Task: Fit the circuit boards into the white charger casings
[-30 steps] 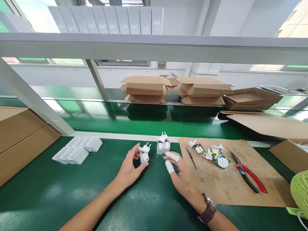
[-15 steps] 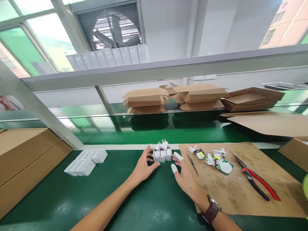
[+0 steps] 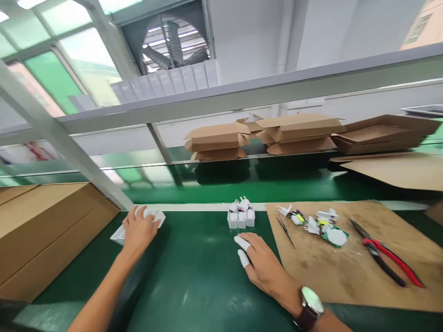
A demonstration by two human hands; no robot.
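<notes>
My left hand (image 3: 140, 230) is over the white open-topped plastic cases (image 3: 157, 216) at the left of the table, fingers spread and bent across them. It covers most of the cases, and whether it grips one is not clear. My right hand (image 3: 265, 265), with white finger cots on two fingers, lies low over the green table, fingers apart and nothing in them. Just beyond it stands a group of three small white cases (image 3: 241, 221), filled with white parts. White plug pieces with metal pins (image 3: 241, 203) stick up at their back.
On a brown cardboard sheet (image 3: 321, 276) lie tweezers (image 3: 285, 232), circuit boards with white plug parts (image 3: 334, 236) and red-black pliers (image 3: 386, 258). A large carton (image 3: 58, 230) stands at left. Folded cardboard boxes (image 3: 218, 140) sit beyond the table's rear ledge.
My left hand has left the filled cases and moved left onto the other white cases. My right hand has drawn back toward me, away from the filled group. The view has shifted slightly left.
</notes>
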